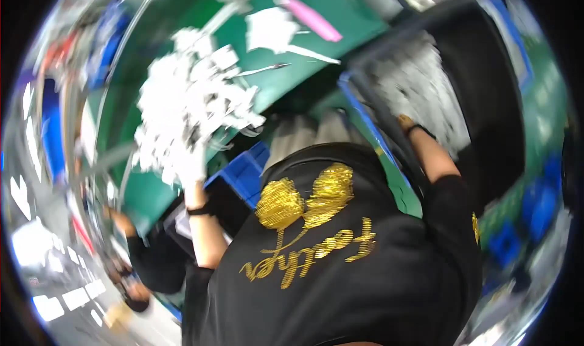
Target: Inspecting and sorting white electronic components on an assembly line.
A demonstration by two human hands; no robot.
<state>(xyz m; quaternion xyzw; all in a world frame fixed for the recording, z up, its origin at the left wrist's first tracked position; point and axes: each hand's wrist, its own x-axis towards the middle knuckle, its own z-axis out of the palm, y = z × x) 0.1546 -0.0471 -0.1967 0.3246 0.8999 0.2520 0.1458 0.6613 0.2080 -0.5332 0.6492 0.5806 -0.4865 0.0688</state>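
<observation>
A large heap of small white strip-like pieces (194, 84) lies on the green tabletop (316, 60) at the left. My left hand (191, 162), in what looks like a white glove, is at the near edge of this heap; its fingers blend into the white and are smeared. On the right stands a black bin (493, 78) with a mass of greyish-white pieces (426, 84) inside. My right hand (406, 123) is at the bin's near-left side, beside those pieces. Blur hides its fingers and anything in them.
A pink-handled tool (313, 20), a white piece (271, 31) and a thin pointed tool (264, 69) lie on the table. A blue bin (240, 172) sits below its edge. Another person (155, 261) works at the left. Blue objects (541, 206) are at far right.
</observation>
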